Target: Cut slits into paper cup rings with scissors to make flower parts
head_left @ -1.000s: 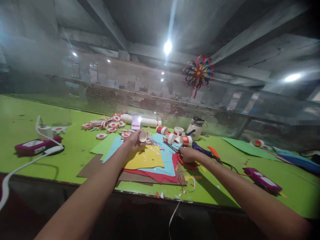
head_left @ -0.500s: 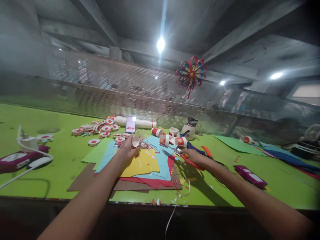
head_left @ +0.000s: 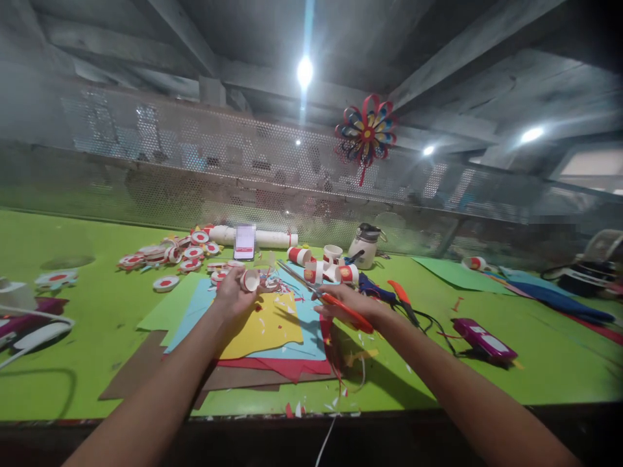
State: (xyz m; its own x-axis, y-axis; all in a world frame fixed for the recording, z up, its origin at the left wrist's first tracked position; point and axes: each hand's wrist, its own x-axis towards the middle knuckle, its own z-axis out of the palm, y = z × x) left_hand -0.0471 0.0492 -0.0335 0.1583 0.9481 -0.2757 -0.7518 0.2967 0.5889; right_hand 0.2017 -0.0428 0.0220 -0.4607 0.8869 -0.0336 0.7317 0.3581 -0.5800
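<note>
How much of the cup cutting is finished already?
A good heap looks done: red and white cut pieces lie in a pile on the green table. In hand now: the left hand holds one paper cup, and the right hand holds orange scissors with blades open. Left: a few whole cups wait behind the coloured paper sheets.

Paper stack (head_left: 272,324) sits mid-counter (head_left: 97,337), near the front edge. Left hand (head_left: 232,293) over the stack's back left corner, holding a paper cup (head_left: 251,280); right hand (head_left: 348,302) just right of the stack, holding scissors (head_left: 321,295). Cut discs (head_left: 165,253) behind-left, phone (head_left: 244,241) propped against a tube (head_left: 257,237) behind the stack. Cups (head_left: 324,259) and jar (head_left: 364,246) behind-right. Pinwheel (head_left: 366,130) hangs on the mesh screen (head_left: 195,162) behind the counter.
</note>
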